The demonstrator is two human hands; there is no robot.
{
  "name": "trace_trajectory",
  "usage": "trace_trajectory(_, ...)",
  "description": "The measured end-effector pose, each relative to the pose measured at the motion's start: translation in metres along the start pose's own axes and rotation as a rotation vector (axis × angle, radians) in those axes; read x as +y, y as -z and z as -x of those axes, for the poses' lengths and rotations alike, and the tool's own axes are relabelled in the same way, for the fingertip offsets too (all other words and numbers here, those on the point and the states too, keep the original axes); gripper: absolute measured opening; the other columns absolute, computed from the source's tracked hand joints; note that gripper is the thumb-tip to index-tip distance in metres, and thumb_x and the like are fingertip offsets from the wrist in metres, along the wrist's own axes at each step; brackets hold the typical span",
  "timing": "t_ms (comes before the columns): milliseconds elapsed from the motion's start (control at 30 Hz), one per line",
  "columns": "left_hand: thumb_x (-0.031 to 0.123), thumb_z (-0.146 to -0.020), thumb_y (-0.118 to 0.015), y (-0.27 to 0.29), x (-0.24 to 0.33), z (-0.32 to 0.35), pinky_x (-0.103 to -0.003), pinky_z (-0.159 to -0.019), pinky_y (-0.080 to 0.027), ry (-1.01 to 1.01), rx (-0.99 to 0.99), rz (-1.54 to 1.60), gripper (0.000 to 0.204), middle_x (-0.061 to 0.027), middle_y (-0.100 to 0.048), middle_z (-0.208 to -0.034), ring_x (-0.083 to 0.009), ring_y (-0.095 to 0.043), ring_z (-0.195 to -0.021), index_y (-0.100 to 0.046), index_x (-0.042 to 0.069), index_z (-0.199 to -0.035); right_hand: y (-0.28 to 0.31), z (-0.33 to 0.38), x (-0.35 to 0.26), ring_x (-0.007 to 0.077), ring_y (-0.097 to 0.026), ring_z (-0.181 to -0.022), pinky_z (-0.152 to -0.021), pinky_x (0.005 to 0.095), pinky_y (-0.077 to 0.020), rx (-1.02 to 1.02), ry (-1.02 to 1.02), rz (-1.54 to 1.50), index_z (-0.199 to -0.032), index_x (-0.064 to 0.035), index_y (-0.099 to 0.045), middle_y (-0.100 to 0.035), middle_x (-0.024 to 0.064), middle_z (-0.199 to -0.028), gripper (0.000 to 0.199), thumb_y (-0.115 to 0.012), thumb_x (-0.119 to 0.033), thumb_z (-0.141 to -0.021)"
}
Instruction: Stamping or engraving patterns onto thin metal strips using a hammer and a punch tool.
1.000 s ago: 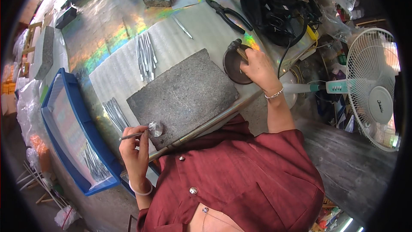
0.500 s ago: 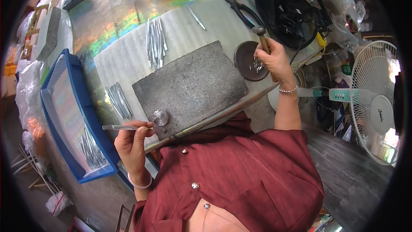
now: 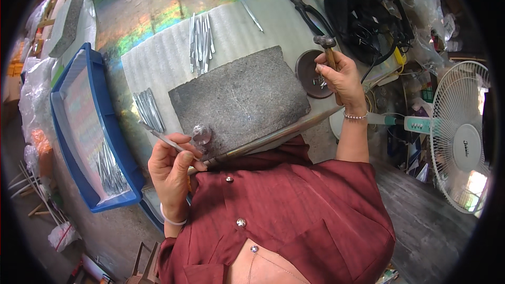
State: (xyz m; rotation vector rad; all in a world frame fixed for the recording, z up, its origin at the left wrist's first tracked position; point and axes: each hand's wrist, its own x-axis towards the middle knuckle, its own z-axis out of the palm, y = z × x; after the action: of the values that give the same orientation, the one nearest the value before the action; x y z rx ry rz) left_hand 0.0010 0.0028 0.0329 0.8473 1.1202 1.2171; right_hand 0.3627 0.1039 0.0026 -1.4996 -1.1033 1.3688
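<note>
In my left hand [image 3: 171,171] a thin silvery metal rod [image 3: 162,138] is pinched between thumb and fingers, its far end slanting up to the left. This hand is just off the near left corner of a rough grey stone slab [image 3: 242,94]. A small round shiny clear-looking piece [image 3: 201,134] sits on that corner. My right hand [image 3: 344,81] is closed around the wooden handle of a small hammer [image 3: 330,55], head pointing away. It is over the right edge of a round brown dish [image 3: 307,68] holding small metal bits [image 3: 319,81]; whether its fingertips pinch a bit is unclear.
Bundles of silvery rods lie on the foam sheet [image 3: 158,55], with one loose rod [image 3: 251,16]. More rods are in a blue tray [image 3: 97,110] at left. Pliers [image 3: 307,13] and a black bag [image 3: 350,16] are at the far right, a fan [image 3: 463,137] beside the table.
My left hand has turned, so the rod now slants instead of lying nearly level. My right hand stays by the dish with the hammer. The whole view has shifted slightly.
</note>
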Motion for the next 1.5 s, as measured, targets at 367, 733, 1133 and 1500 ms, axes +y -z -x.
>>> trace_trajectory(367,0.003,-0.089,-0.057,-0.002,0.004,0.003,-0.028,-0.063,-0.057,0.138,-0.062,0.202,0.015,-0.0151,-0.061,-0.088,-0.0205,-0.066,-0.069,-0.053,-0.004,-0.102,0.008,-0.003,0.013,-0.0001,-0.038,-0.044,-0.037,0.0151,-0.0279,-0.007,0.042,-0.020,-0.091,-0.0015,-0.055,-0.055,-0.0015,-0.069,0.012,-0.060,-0.012,-0.088)
trace_trajectory(733,0.011,-0.094,-0.052,-0.008,-0.016,-0.005,-0.028,-0.062,-0.057,0.292,-0.187,0.683,0.014,-0.0150,-0.061,-0.094,-0.0190,-0.066,-0.072,-0.053,-0.002,-0.098,-0.098,0.053,-0.037,0.0020,-0.042,-0.047,-0.042,0.0179,-0.0341,-0.327,0.007,-0.186,-0.085,-0.0003,-0.055,-0.060,0.0043,-0.076,0.007,-0.059,-0.006,-0.085)
trace_trajectory(1133,0.016,-0.093,-0.056,-0.003,-0.020,0.004,-0.024,-0.058,-0.054,0.318,-0.188,0.898,0.015,-0.0133,-0.064,-0.093,-0.0143,-0.065,-0.068,-0.057,0.002,-0.100,-0.174,0.077,-0.025,0.0050,-0.047,-0.053,-0.051,0.0225,-0.0406,-0.516,0.429,-0.039,-0.090,-0.0022,-0.060,-0.058,0.0005,-0.065,0.012,-0.068,-0.006,-0.082)
trace_trajectory(1500,0.017,-0.092,-0.057,-0.005,-0.020,0.003,-0.023,-0.057,-0.054,0.413,-0.165,0.963,0.015,-0.0123,-0.065,-0.093,-0.0139,-0.064,-0.068,-0.057,0.004,-0.099,-0.178,0.083,-0.027,0.0070,-0.052,-0.053,-0.050,0.0239,-0.0422,-0.388,0.479,0.029,-0.090,-0.0016,-0.059,-0.059,0.0027,-0.066,0.015,-0.068,-0.007,-0.081)
